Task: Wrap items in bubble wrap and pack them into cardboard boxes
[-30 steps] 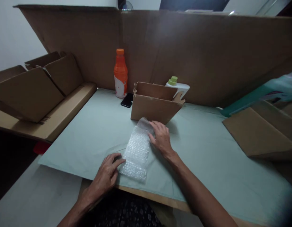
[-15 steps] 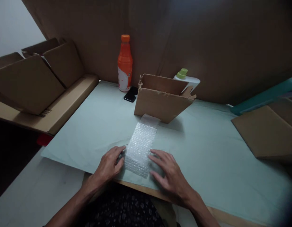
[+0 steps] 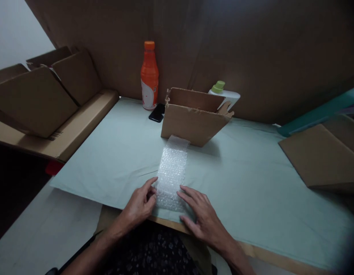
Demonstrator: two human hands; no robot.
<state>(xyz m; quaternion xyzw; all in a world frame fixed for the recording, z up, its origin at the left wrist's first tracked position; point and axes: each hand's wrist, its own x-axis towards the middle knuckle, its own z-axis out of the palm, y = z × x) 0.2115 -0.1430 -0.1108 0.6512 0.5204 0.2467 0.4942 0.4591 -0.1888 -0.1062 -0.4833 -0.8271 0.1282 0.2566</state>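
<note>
My left hand (image 3: 141, 204) and right hand (image 3: 201, 214) rest flat, fingers spread apart, touching either side of the near end of a clear bubble-wrap strip (image 3: 172, 173) on the pale green bench (image 3: 251, 183). Beyond my fingers the strip reaches a small open brown cardboard box (image 3: 194, 122).

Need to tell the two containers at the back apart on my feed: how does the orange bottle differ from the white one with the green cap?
The orange bottle stands in full view, beside the black phone; the white bottle is mostly hidden behind the cardboard box. The orange bottle has an orange cap and looks taller; the white bottle's cap is green. Both stand at the back of the table against the cardboard wall.
</note>
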